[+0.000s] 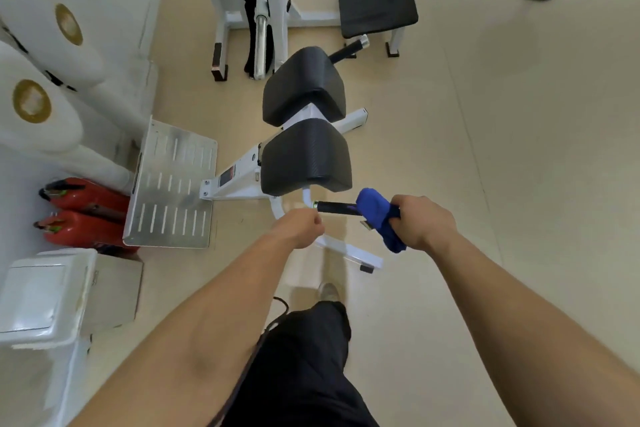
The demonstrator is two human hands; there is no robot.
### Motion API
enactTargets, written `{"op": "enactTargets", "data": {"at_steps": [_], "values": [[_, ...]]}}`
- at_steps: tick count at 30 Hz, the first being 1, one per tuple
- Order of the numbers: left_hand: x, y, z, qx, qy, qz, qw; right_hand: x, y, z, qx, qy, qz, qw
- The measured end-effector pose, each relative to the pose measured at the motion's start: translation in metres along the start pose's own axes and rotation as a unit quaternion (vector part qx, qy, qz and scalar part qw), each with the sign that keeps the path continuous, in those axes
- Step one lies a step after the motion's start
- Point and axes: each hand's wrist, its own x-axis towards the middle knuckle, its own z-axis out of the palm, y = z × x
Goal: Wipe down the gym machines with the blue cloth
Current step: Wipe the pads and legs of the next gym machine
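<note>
The cloth [375, 215] is clenched round the handle [334, 207] by the right hand [424, 222] to wipe it; whether anything is held by the curled left hand [299, 227] cannot be told.

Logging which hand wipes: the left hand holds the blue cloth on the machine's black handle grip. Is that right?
Not quite: the head view shows the right hand holding the blue cloth on the machine's black handle grip. The left hand has no cloth.
</note>
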Motion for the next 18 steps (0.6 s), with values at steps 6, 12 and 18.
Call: {"op": "enactTargets", "data": {"at_steps": [6,12,18], "values": [[0.056,0.042,-0.019,-0.06,0.013,-0.043,0.997,0.077,0.024,-0.04,-0.027,-0.019,-0.061,0.998],[0.072,0.077,-0.035,-0.116,0.067,-0.128,0.983,0.141,0.049,-0.079,-0.07,-0.073,-0.158,0.982],[0.081,0.141,-0.04,-0.154,0.154,-0.224,0.95,0.207,0.073,-0.129,-0.154,-0.086,-0.32,0.931]]}}
